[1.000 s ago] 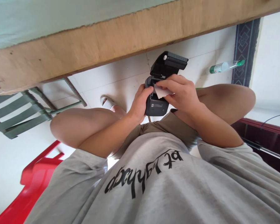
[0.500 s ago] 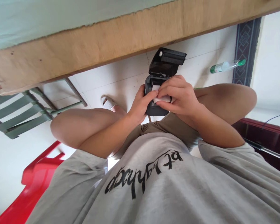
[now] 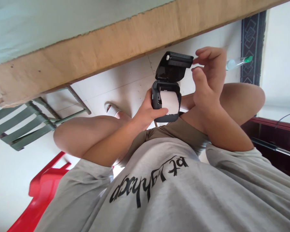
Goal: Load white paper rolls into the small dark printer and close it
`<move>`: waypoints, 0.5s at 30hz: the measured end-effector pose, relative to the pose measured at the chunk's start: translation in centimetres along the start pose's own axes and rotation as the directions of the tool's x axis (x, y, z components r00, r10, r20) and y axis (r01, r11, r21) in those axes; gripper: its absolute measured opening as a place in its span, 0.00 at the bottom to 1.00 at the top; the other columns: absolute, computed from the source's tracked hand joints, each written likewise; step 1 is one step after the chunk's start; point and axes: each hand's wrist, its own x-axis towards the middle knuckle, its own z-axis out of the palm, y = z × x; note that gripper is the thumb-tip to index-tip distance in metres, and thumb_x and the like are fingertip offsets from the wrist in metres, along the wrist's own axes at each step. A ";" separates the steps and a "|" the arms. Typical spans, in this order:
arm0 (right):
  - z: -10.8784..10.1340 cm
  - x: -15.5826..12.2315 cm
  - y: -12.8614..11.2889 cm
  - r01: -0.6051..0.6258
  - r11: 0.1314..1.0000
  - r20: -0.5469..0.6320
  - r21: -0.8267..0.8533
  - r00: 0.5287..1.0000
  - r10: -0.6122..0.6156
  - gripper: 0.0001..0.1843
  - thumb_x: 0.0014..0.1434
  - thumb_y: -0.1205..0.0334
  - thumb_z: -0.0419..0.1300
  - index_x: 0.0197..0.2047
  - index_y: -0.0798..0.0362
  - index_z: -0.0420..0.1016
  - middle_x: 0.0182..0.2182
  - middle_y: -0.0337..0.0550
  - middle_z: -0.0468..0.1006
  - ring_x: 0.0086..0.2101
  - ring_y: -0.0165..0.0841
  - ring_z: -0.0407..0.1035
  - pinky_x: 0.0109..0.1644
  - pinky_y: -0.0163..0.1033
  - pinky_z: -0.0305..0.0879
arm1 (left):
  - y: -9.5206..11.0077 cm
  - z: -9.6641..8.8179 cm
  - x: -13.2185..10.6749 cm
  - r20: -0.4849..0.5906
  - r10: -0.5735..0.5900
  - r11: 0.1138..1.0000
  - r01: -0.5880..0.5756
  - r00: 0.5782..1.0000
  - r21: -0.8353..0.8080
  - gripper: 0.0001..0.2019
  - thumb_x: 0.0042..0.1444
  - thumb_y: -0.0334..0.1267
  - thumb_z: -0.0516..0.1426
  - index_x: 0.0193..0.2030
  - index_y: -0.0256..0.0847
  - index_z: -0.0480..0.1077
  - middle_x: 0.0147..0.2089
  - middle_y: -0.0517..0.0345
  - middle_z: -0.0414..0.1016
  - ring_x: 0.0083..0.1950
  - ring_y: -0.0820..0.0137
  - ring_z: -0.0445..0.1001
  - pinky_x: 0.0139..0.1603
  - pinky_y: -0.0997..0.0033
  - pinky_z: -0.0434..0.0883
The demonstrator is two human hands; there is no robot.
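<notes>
Between my knees, my left hand [image 3: 152, 111] grips a small black label printer [image 3: 157, 118] by its left side, the thumb lying over the front near the paper. The printer's lid [image 3: 171, 69] stands swung up, with a roller along its top edge. Inside the body sits a roll of white paper [image 3: 170, 101], its torn end toward me. My right hand [image 3: 209, 72] is raised at the lid's right edge, thumb and fingers apart. Its fingertips are at the lid's corner; whether they touch it I cannot tell.
A wooden table edge [image 3: 99, 42] with a pale green cover crosses above the printer. A clear bottle with a green cap [image 3: 239, 62] lies on the floor behind my right hand. At the left are a green slatted chair [image 3: 26, 122] and a red plastic chair [image 3: 47, 180].
My right hand has left the paper roll and moved up and right to the lid's edge, its fingers spreading. The roll is now uncovered. My left hand still holds the printer.
</notes>
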 end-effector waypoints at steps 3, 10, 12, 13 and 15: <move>-0.1 0.0 -0.5 -0.024 0.999 0.030 0.044 0.999 0.023 0.32 0.67 0.29 0.58 0.59 0.46 0.68 0.60 0.47 0.74 0.59 0.35 0.72 0.63 0.44 0.75 | 0.0 -0.3 0.1 0.066 0.050 0.998 -0.052 0.997 0.030 0.56 0.39 0.45 0.77 0.74 0.53 0.56 0.70 0.49 0.70 0.69 0.53 0.74 0.69 0.50 0.75; 0.2 0.1 -0.4 -0.120 0.937 0.107 0.327 0.990 0.090 0.29 0.68 0.32 0.57 0.56 0.49 0.68 0.50 0.47 0.78 0.49 0.34 0.76 0.59 0.44 0.75 | 0.0 -0.7 0.3 0.190 0.062 0.994 -0.077 0.980 0.074 0.68 0.37 0.52 0.79 0.81 0.54 0.46 0.79 0.42 0.63 0.75 0.41 0.69 0.73 0.38 0.73; 0.3 0.1 -0.1 -0.145 0.929 0.113 0.341 0.987 0.113 0.28 0.69 0.34 0.55 0.52 0.51 0.70 0.47 0.47 0.78 0.48 0.32 0.75 0.59 0.43 0.74 | -0.1 -0.7 0.3 0.180 0.064 0.994 -0.078 0.982 0.074 0.69 0.37 0.51 0.79 0.82 0.56 0.46 0.80 0.44 0.62 0.77 0.41 0.68 0.75 0.37 0.72; 0.3 0.0 0.0 -0.164 0.930 0.132 0.330 0.983 0.126 0.27 0.70 0.34 0.55 0.51 0.52 0.71 0.46 0.47 0.79 0.48 0.32 0.75 0.59 0.42 0.73 | -0.2 -0.8 0.2 0.172 0.067 0.994 -0.080 0.983 0.071 0.69 0.37 0.50 0.79 0.82 0.57 0.46 0.81 0.45 0.60 0.78 0.41 0.67 0.77 0.37 0.70; 0.2 -0.1 0.2 -0.198 0.938 0.182 0.285 0.972 0.149 0.27 0.70 0.35 0.56 0.51 0.52 0.72 0.47 0.47 0.79 0.48 0.31 0.75 0.61 0.42 0.73 | -0.2 -0.7 0.1 0.158 0.070 0.995 -0.080 0.985 0.057 0.68 0.39 0.49 0.79 0.83 0.57 0.45 0.83 0.45 0.58 0.80 0.42 0.65 0.79 0.39 0.69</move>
